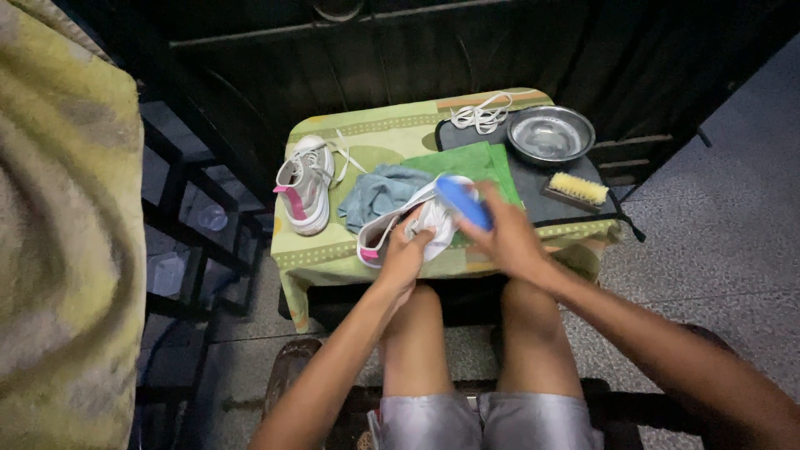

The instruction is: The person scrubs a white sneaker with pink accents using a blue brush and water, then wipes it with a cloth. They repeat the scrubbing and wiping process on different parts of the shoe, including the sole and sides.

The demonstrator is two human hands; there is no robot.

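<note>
One white canvas sneaker with a pink heel patch [414, 227] sits between the two hands at the near edge of the tabletop [333, 258], tipped on its side so the pale sole rim and pink heel face the left. Its upper looks white and crumpled, and no lace shows in it. The left hand [406, 252] wraps around the middle of the shoe, its grip closed on the upper. The right hand [510, 237] has its grip closed around a blue oblong brush [463, 201], whose far end lies against the top of the shoe.

Just behind the shoe lies a crumpled grey-blue cloth [379, 192], and beside that a bright green towel [475, 164] spread flat. Further left stands the matching second white sneaker with pink heel patch [305, 183], upright on its sole, its laces trailing loose toward the right. A green patterned cover drapes over the tabletop. On the right side a dark mat [550, 204] carries a round shiny metal bowl [550, 134], a yellow-bristled scrubbing brush with a dark back [577, 189], and a loose bundle of white shoelace [483, 114] at the far edge. The person's bare knees sit under the near edge, above grey shorts [483, 421].
</note>
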